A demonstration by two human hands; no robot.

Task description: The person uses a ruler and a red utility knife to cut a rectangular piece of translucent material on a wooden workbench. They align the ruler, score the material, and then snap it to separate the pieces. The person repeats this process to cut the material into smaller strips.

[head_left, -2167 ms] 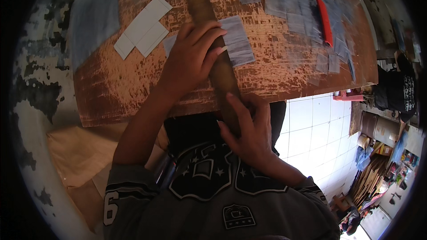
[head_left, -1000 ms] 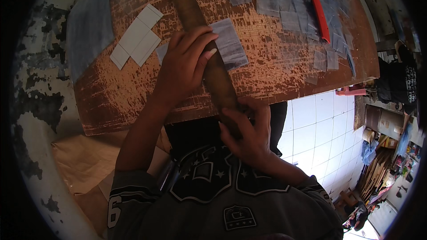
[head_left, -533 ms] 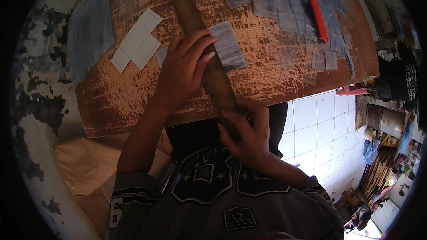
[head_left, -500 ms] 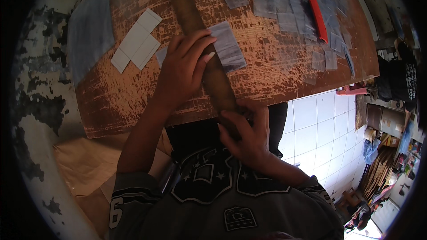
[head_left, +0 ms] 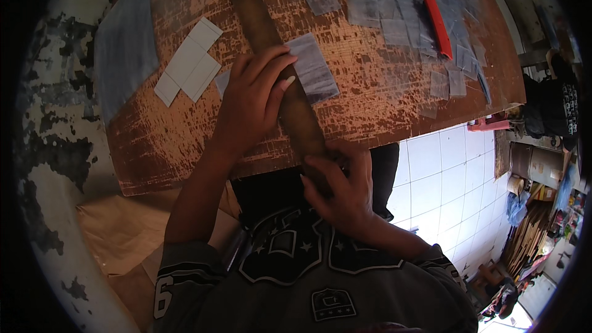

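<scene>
A long, flat brown strip (head_left: 265, 24), like a worn ruler, lies slantwise on the table and passes its near edge. My left hand (head_left: 256, 89) lies over its middle, fingers stretched across it and thumb on top. My right hand (head_left: 342, 188) is closed round the strip's near end, just off the table edge; some of its fingers are hidden. Under the strip, a bluish-grey translucent sheet piece (head_left: 314, 74) shows on the right, with a corner on the left beside my left hand. Left of that hand lies a white cut-out template (head_left: 190, 65) with drawn lines.
The worn brown table (head_left: 166, 154) carries a large grey-blue sheet (head_left: 126, 43) at the left and several loose sheet pieces (head_left: 370, 0) at the far right. A red cutter-like tool (head_left: 438, 28) lies on these. Brown paper (head_left: 117, 228) is below left; white floor tiles (head_left: 431, 172) lie right.
The view has shifted very slightly. Both hands and the brown strip keep practically the same places on the table.
</scene>
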